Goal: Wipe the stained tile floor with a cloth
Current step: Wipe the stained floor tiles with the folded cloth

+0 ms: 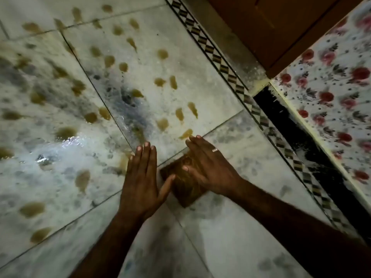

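Below the frame's centre, a folded brown cloth (183,182) lies on the pale stained tile floor (140,67), right hand (208,167) pressing flat, left hand (141,183) flat beside it. Soft, probably damp; press it from above.

Dim, glare on wet floor (70,141), soft blur

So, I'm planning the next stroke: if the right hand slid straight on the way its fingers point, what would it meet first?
The right hand, flat on the cloth, would meet the brown stain right at its fingertips first, and probably more stains beyond it.
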Available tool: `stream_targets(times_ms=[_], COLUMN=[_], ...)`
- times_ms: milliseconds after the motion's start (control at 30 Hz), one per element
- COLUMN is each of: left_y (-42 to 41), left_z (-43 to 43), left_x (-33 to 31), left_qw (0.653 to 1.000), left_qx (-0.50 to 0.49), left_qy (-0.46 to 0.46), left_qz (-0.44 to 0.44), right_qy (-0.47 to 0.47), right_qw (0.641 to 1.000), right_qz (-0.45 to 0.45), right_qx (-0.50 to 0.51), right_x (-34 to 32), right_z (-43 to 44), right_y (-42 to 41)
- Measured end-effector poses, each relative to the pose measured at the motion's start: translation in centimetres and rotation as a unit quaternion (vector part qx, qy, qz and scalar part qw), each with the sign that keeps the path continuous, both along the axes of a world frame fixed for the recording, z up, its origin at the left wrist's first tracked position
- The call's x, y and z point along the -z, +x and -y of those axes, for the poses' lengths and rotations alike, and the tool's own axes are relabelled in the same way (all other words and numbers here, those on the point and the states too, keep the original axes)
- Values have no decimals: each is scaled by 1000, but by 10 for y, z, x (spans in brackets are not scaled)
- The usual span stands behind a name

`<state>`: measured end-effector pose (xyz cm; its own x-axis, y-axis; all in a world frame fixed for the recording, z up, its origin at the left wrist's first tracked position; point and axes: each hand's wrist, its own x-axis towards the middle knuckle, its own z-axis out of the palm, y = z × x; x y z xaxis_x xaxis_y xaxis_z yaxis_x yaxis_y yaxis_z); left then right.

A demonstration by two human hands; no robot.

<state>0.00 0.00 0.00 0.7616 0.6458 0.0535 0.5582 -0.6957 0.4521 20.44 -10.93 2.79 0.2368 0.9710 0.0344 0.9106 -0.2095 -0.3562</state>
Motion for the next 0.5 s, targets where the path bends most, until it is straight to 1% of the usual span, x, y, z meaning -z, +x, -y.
stream_targets(times_ms=[133, 200, 267, 367, 500], left_y=[6, 8, 7, 4, -1], left_z=[4, 2, 3, 11, 20], left_x=[34, 49, 58, 76, 98], left_qw=[999, 999, 998, 997, 994], left_qx=[-15, -22, -20, -8, -3], left_qy=[23, 24, 46, 65, 76], left_qz=[-18, -24, -35, -50, -80], right_qy=[-44, -40, -42, -84, -104], right_qw=[997, 995, 991, 982, 977], right_qz=[50, 81, 109, 137, 157], right_qx=[-30, -46, -69, -97, -102], right_x=[43, 61, 72, 86, 96], right_z=[5, 6, 11, 18, 21], right_y=[-5, -6, -6, -14, -17])
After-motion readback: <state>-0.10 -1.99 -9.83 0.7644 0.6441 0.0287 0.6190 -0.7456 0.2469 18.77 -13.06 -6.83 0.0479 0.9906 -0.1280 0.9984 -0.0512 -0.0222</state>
